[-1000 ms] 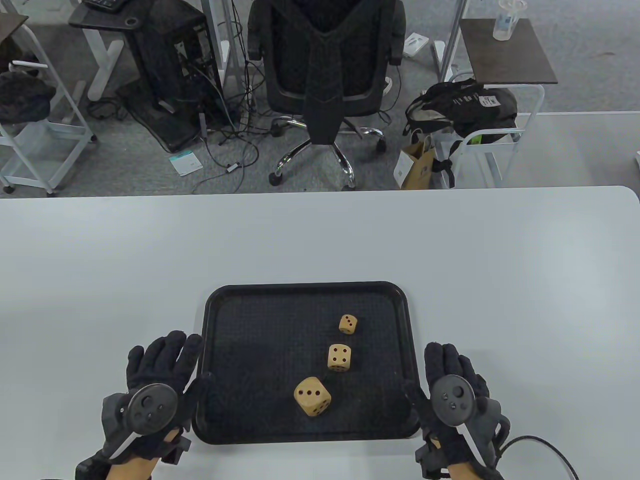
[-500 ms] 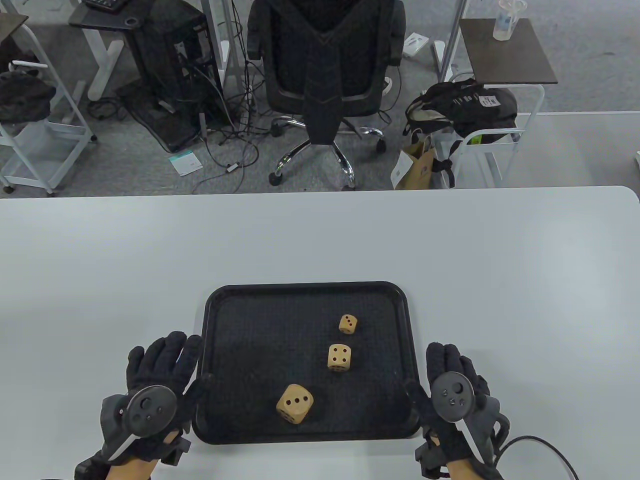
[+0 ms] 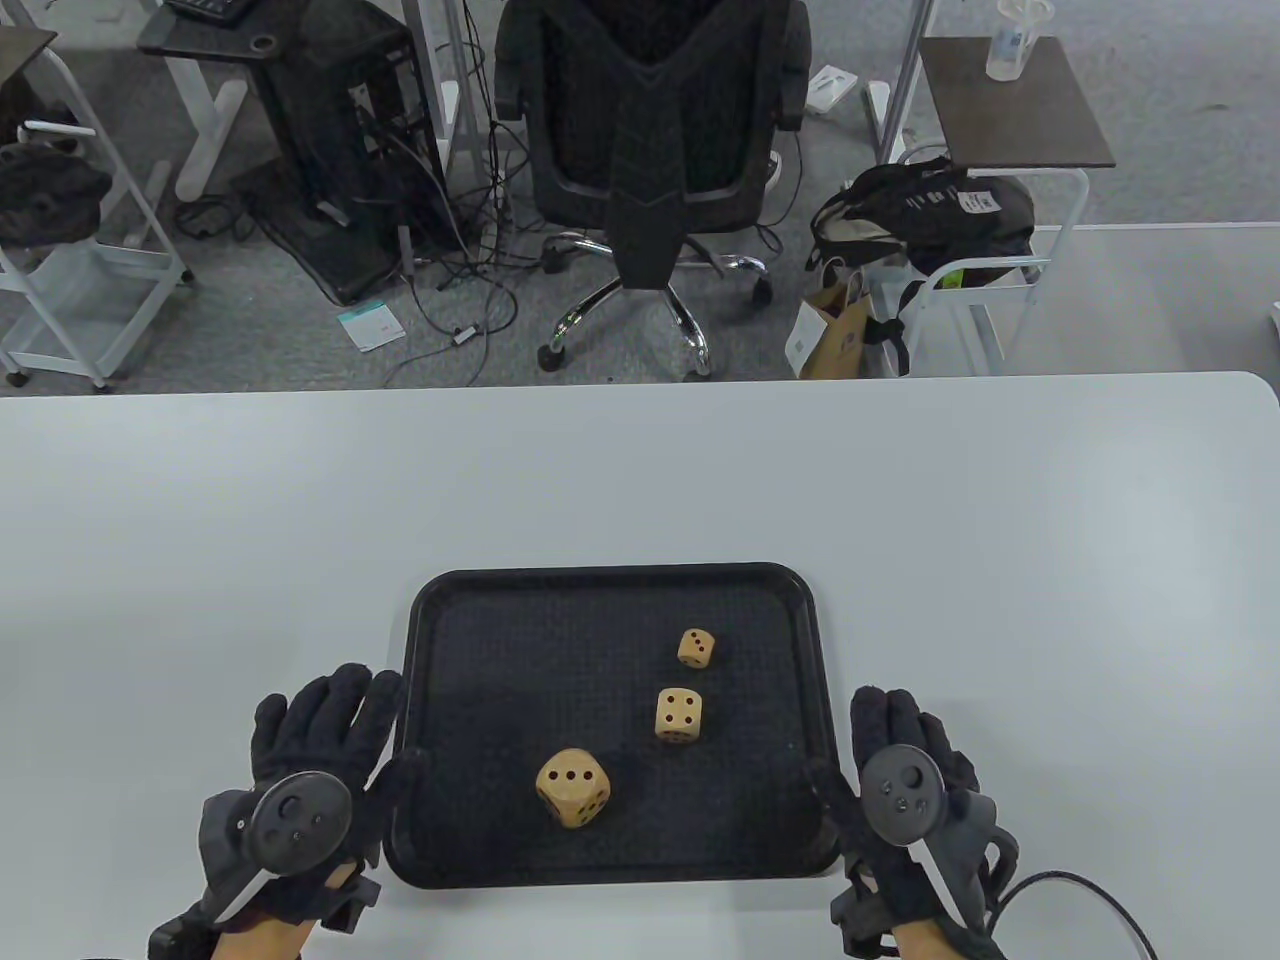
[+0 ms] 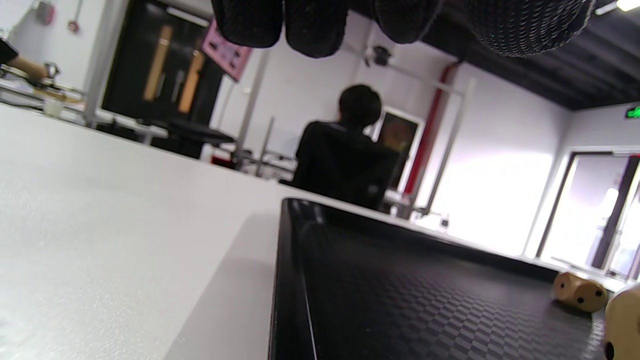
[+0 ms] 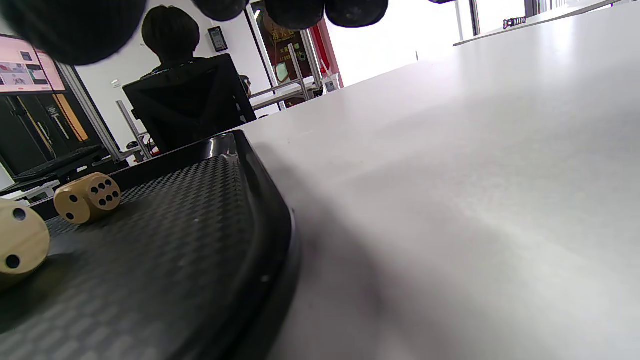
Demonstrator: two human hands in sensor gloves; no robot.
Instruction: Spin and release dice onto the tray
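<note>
Table view shows three wooden dice lying inside the black tray (image 3: pixel 420 700) on the white surface (image 3: pixel 640 480): a big die (image 3: pixel 572 787) near the front, a middle die (image 3: pixel 679 715) and a small die (image 3: pixel 695 647) behind it, all pale tan with dark pips. They look hard, light and smooth, likely best pinched across two opposite faces. The left hand (image 3: pixel 310 760) and right hand (image 3: pixel 905 770) rest flat beside the tray, fingers relaxed, holding nothing.

Overhead looks down — wrist views low, sharing tray (image 3: pixel 822 640).
</note>
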